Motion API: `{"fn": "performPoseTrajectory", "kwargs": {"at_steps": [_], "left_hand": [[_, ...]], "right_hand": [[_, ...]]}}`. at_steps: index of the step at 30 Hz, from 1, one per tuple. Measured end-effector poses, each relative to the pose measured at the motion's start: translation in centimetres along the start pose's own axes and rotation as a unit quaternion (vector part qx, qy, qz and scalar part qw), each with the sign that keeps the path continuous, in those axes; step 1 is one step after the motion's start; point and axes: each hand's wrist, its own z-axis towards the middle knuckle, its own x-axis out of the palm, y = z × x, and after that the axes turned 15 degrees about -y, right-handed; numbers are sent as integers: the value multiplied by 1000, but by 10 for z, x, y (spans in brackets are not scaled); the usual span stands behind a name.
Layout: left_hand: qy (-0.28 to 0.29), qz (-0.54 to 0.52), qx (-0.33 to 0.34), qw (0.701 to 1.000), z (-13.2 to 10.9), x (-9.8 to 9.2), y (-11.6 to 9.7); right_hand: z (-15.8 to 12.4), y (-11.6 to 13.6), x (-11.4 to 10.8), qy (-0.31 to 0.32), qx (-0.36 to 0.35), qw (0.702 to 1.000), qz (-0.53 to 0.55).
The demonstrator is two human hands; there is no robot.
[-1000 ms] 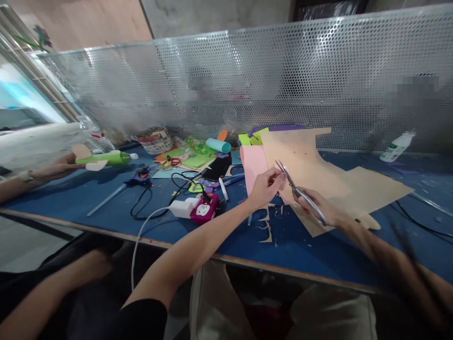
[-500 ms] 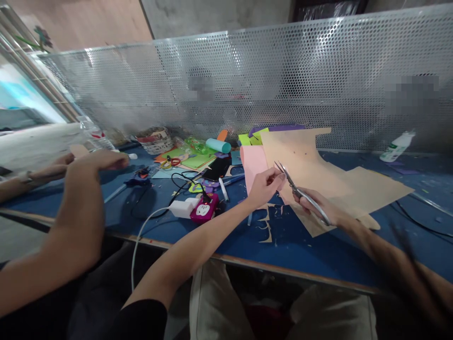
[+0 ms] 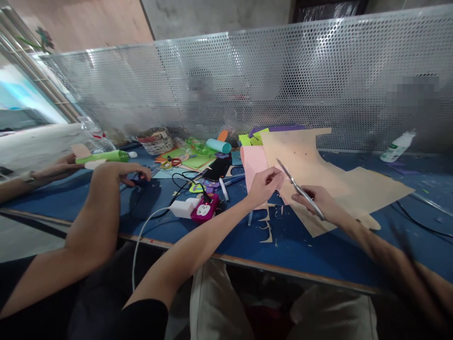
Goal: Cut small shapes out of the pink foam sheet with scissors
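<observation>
Okay, metal scissors (image 3: 300,188) sit in the right hand (image 3: 314,202), fingers wrapped round the handles, blades looking together and pointing away over the peach sheet (image 3: 304,163). Left hand (image 3: 262,186) is just beside the blades, fingers pinched narrow; can't tell what, if anything, is between them. Scissors probably handle stiff, smooth, moderately light; best hold is the handles, well back from the tips. Paper likely feather-light, floppy, easy to crease or tear, so a flat pinch near an edge suits it. Pink sheet (image 3: 252,163) curls beside the peach one. Front edge of the surface (image 3: 293,250) runs near both forearms; perforated panel (image 3: 226,75) blocks the far side. Most room is at front right, past the thin scraps (image 3: 269,234); left is tight with the magenta power socket (image 3: 204,211) and cables.
</observation>
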Motion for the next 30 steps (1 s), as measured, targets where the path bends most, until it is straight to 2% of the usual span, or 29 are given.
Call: {"fn": "performPoseTrajectory", "kwargs": {"at_steps": [5, 9, 16, 21, 30], "left_hand": [[-26, 60, -6, 998, 2, 1, 6], [-36, 77, -28, 996, 1, 4, 11], [-8, 37, -40, 999, -6, 11, 15], [15, 50, -32, 998, -7, 13, 18], [44, 73, -39, 996, -8, 10, 12]], "right_hand": [[3, -2, 9, -39, 103, 981, 160], [2, -3, 18, -82, 134, 962, 224], [1, 0, 21, -113, 133, 944, 279], [2, 7, 18, -138, 137, 945, 265], [-1, 11, 16, -130, 94, 952, 262]]}}
